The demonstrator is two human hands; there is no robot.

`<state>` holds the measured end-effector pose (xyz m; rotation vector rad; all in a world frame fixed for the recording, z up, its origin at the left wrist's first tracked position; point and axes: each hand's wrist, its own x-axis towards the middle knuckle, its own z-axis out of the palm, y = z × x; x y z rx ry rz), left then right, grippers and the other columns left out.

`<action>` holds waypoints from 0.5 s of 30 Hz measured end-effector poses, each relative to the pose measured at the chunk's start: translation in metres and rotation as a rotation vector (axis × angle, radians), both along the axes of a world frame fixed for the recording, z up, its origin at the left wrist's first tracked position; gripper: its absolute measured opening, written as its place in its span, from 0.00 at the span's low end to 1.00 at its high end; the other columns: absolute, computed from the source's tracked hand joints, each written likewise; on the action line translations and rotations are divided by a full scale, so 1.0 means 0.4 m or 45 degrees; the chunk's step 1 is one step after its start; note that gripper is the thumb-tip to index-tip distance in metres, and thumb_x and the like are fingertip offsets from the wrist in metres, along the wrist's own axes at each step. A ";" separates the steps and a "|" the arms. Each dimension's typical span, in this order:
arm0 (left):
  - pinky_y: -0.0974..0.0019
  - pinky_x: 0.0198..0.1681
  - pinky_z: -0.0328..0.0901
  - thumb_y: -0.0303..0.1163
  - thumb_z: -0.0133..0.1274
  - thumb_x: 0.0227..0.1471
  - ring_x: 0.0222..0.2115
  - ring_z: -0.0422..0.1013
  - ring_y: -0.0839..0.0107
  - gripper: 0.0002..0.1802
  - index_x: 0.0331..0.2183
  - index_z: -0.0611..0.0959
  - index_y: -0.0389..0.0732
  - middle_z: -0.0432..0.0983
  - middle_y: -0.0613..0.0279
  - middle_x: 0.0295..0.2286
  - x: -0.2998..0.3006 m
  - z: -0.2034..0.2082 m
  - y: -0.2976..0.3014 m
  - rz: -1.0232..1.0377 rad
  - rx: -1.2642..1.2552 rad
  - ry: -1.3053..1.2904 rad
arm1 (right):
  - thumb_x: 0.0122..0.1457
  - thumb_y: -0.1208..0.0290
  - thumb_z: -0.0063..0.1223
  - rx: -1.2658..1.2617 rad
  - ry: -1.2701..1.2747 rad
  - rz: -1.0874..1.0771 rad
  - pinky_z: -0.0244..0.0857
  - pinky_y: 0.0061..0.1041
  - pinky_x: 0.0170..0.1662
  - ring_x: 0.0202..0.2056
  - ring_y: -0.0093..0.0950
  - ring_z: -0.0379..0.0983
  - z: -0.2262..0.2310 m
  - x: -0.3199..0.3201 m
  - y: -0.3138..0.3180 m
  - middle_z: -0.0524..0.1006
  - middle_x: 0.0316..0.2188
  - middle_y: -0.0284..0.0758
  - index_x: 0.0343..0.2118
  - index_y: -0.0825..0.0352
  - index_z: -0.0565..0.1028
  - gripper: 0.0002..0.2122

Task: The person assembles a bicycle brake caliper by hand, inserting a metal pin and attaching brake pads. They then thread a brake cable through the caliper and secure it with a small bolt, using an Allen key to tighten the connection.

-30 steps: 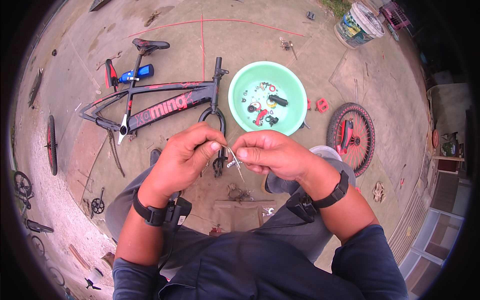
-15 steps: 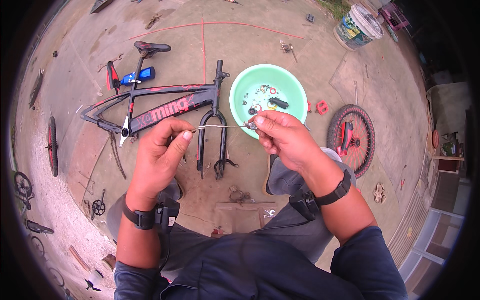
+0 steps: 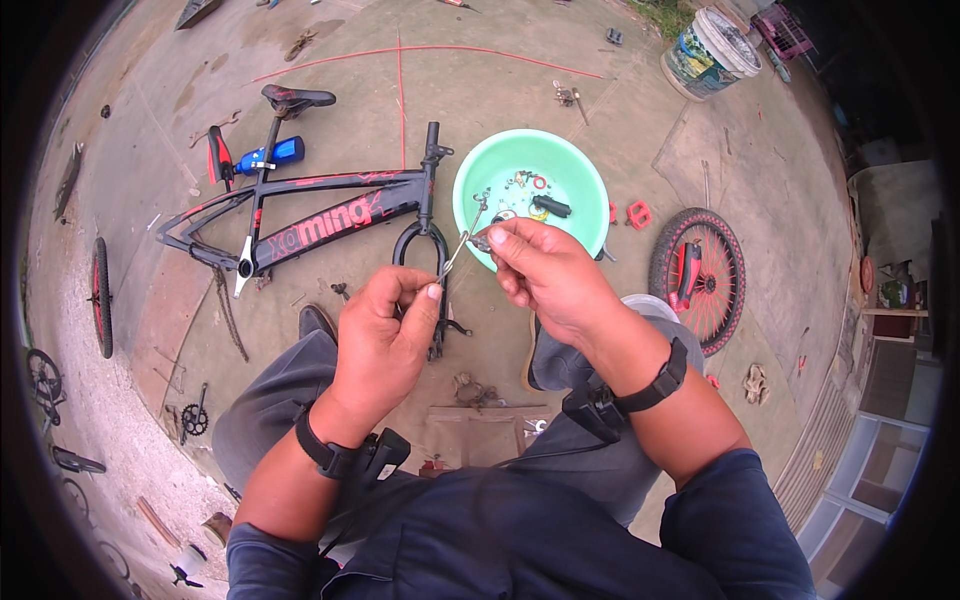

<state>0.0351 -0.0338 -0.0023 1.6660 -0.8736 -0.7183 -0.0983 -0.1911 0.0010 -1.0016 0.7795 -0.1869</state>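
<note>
My left hand (image 3: 378, 335) pinches a thin silvery metal rod (image 3: 457, 256) between thumb and forefinger. The rod slants up and right, and a small bent fitting shows near its far end. My right hand (image 3: 550, 275) is closed on a small dark metal part (image 3: 481, 242), whose kind I cannot make out, close beside the rod. Both hands are held over the near side of a light green basin (image 3: 592, 170). Loose small parts and a black cylindrical piece (image 3: 551, 207) lie in it. Left of the basin rests a black bicycle frame (image 3: 340, 222) with its fork (image 3: 403, 246) and saddle (image 3: 298, 98).
A red-spoked wheel (image 3: 712, 270) lies at right, near red pedals (image 3: 638, 214). A blue bottle (image 3: 288, 150) is beside the frame. Farther off stand a paint bucket (image 3: 700, 60) and, on the floor, a red cable (image 3: 402, 110). A crank with chainring (image 3: 195, 420) lies at left.
My left hand has moved right and nearer to me. The rod, level between both hands before, now slants upward from the left fingers. My right hand has shifted slightly left.
</note>
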 end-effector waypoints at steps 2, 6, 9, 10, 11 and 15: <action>0.73 0.25 0.63 0.25 0.56 0.57 0.22 0.65 0.82 0.03 0.33 0.79 0.34 0.72 0.68 0.20 -0.011 -0.003 -0.005 -0.008 0.032 0.057 | 0.66 0.61 0.50 -0.009 -0.013 -0.001 0.56 0.14 0.25 0.24 0.14 0.63 0.000 0.004 0.001 0.69 0.25 0.23 0.41 0.65 0.74 0.12; 0.73 0.25 0.63 0.25 0.56 0.56 0.21 0.65 0.82 0.04 0.33 0.79 0.34 0.72 0.67 0.20 -0.025 -0.012 -0.014 0.010 0.015 0.058 | 0.67 0.61 0.50 -0.024 0.012 0.033 0.57 0.15 0.25 0.24 0.14 0.64 0.001 0.007 0.003 0.69 0.25 0.24 0.42 0.65 0.74 0.12; 0.72 0.26 0.63 0.26 0.56 0.57 0.21 0.65 0.81 0.04 0.33 0.79 0.34 0.71 0.67 0.19 -0.028 -0.021 -0.019 0.009 0.006 0.042 | 0.67 0.62 0.49 -0.014 0.010 0.048 0.58 0.15 0.26 0.25 0.14 0.64 0.001 0.011 0.006 0.69 0.25 0.24 0.42 0.65 0.74 0.11; 0.72 0.25 0.63 0.26 0.56 0.57 0.21 0.65 0.81 0.05 0.33 0.79 0.34 0.71 0.67 0.19 -0.030 -0.023 -0.020 0.005 0.012 0.035 | 0.67 0.62 0.49 -0.008 0.012 0.050 0.58 0.15 0.26 0.25 0.14 0.64 0.000 0.012 0.008 0.69 0.25 0.24 0.42 0.65 0.74 0.11; 0.72 0.25 0.63 0.26 0.56 0.57 0.21 0.65 0.81 0.05 0.33 0.79 0.34 0.71 0.67 0.19 -0.031 -0.026 -0.021 0.003 0.006 0.027 | 0.67 0.62 0.49 0.000 0.014 0.053 0.58 0.15 0.26 0.25 0.15 0.64 0.000 0.014 0.009 0.69 0.25 0.24 0.42 0.65 0.74 0.11; 0.72 0.25 0.63 0.27 0.55 0.57 0.21 0.64 0.81 0.05 0.33 0.79 0.34 0.71 0.68 0.19 -0.036 -0.034 -0.029 0.005 0.022 0.084 | 0.68 0.63 0.48 0.029 -0.021 0.040 0.58 0.16 0.27 0.25 0.15 0.65 -0.001 0.014 0.014 0.69 0.26 0.24 0.42 0.66 0.74 0.10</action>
